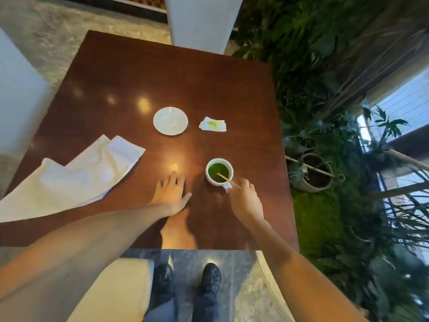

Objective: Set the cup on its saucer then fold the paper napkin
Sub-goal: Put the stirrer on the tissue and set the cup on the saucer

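Reaching at the cup's handle, the right hand [243, 201] has its fingers curled beside it, though whether they grip it I cannot tell; the left hand [171, 194] lies flat and released on the table [139, 73]. The cup [219, 171] sits just beyond the right fingers, full of green liquid with 1 stick, the saucer [170, 120] well beyond, the napkin [76, 175] left of the left fingers. A tilted lift could spill it.

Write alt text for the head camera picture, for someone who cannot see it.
Seen from above, a person's right hand reaches the handle of a white cup of green drink with a wooden stirrer, while the left hand lies flat on the dark wooden table. Farther off sit an empty white saucer and a small stained tissue; a large white napkin lies unfolded at left.
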